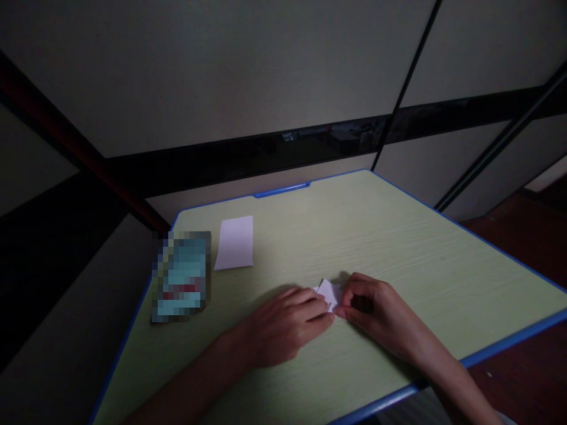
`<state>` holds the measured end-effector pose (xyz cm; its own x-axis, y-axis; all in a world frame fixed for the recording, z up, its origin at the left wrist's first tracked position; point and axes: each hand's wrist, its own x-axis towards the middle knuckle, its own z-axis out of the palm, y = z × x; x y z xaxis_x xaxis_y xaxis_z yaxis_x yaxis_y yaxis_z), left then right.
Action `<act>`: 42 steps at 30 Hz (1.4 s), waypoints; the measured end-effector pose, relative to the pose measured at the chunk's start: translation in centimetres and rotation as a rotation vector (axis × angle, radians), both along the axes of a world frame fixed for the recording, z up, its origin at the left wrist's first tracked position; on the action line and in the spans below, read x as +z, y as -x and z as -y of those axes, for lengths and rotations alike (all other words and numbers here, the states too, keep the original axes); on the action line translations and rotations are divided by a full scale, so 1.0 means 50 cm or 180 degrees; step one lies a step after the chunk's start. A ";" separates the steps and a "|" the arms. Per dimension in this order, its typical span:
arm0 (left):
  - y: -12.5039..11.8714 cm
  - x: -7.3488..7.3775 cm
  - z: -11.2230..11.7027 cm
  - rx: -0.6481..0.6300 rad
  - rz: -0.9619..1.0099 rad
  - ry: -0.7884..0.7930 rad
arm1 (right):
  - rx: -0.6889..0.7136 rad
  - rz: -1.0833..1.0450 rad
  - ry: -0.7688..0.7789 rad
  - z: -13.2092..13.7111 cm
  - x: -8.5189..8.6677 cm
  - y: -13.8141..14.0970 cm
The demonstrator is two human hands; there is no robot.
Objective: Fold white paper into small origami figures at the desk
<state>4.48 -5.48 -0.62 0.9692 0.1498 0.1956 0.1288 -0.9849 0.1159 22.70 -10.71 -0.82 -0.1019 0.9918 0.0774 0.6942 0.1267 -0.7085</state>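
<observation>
A small folded piece of white paper (328,293) lies on the table between my two hands, near the front edge. My left hand (290,324) rests over its left side, with the fingers pressed together on the paper and hiding part of it. From the right, my right hand (374,307) pinches the paper's edge between thumb and curled fingers. One pointed flap of the paper stands up between the hands. The exact shape of the folds is partly covered by my fingers.
The pale yellow-green table (354,236) has a blue rim. A sheet of white paper (235,243) lies at the back left. Beside it is a blurred, pixelated flat object (185,277). Behind the table stand wardrobe panels (248,77) with a dark glossy band.
</observation>
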 end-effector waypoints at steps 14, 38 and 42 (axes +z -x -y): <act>0.001 -0.008 -0.006 0.0042 0.0019 0.0140 | -0.0091 -0.0264 0.0189 0.001 0.003 -0.004; 0.006 -0.010 0.001 -0.0070 0.1247 0.0354 | -0.0319 -0.0252 -0.0754 0.019 -0.008 -0.020; -0.002 0.001 0.012 -0.0114 0.0541 0.0196 | -0.0319 0.0001 -0.0590 0.022 -0.009 -0.015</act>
